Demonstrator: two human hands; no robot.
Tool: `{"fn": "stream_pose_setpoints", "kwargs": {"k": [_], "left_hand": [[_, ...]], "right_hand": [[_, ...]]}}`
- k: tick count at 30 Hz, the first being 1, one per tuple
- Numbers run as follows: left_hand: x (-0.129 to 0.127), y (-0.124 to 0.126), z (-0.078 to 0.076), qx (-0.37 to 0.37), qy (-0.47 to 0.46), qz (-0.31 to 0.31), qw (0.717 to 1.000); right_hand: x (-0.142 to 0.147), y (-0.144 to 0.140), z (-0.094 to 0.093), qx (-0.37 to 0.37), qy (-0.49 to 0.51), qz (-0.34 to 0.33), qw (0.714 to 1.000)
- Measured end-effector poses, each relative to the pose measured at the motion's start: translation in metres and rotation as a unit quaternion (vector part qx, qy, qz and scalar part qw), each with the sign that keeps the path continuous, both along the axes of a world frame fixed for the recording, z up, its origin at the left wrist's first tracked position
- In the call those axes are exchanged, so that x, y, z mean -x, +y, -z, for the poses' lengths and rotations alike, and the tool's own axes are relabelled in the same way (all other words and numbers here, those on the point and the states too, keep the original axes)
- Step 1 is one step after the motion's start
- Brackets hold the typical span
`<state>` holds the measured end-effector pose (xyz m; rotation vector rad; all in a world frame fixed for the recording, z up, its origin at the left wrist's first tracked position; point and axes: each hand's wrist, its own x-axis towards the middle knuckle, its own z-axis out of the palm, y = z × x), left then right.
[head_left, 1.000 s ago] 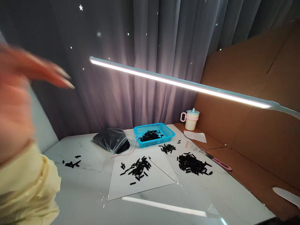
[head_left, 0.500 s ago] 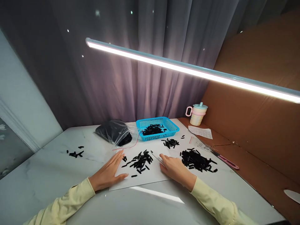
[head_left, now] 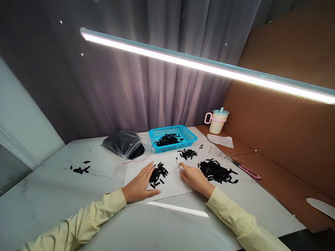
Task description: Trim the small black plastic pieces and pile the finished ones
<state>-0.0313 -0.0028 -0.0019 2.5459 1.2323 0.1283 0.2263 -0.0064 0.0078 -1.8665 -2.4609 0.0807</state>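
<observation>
My left hand (head_left: 140, 183) lies on a white sheet (head_left: 172, 191), fingers stretched out and thumb apart, its edge against a pile of small black oblong pieces (head_left: 159, 174). The hand covers part of that pile. At the sheet's right side, my right hand (head_left: 196, 178) is closed around a slender pale tool (head_left: 179, 163) with a dark pointed tip. The tip points away from me, up past the fingers; most of the tool is hidden in the hand, and its exact kind cannot be made out. A smaller group of black pieces (head_left: 187, 153) lies just beyond this hand.
A blue basket (head_left: 174, 147) with black pieces and a clear bag (head_left: 123, 144) of them stand at the back. Loose pieces (head_left: 81, 170) lie left; a larger heap (head_left: 218, 170) lies right, near a pink-handled cutter (head_left: 250, 172). Behind are a cup (head_left: 217, 122) and paper (head_left: 220, 141).
My left hand has slid right across the sheet, onto the left part of the pile. The right hand keeps the tool, its tip now more upright and farther from the pile. The view has shifted slightly.
</observation>
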Motion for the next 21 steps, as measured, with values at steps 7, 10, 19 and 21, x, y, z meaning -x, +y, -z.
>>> {"fn": "stream_pose_setpoints", "kwargs": {"k": [7,10,19,21], "left_hand": [[-0.037,0.029,0.007,-0.071,-0.053,0.036,0.995],[-0.048,0.037,0.007,-0.082,-0.054,0.051,0.994],[-0.054,0.037,0.007,-0.13,-0.092,0.02,0.987],[-0.053,0.036,0.007,-0.135,-0.093,0.021,0.986]], "right_hand": [[-0.003,-0.002,-0.002,0.009,0.016,-0.01,1.0],[-0.003,-0.002,-0.003,0.008,0.02,-0.016,1.0],[-0.004,-0.002,-0.003,0.011,0.024,-0.032,0.999],[-0.004,-0.003,-0.004,0.013,0.025,-0.034,0.999]]}}
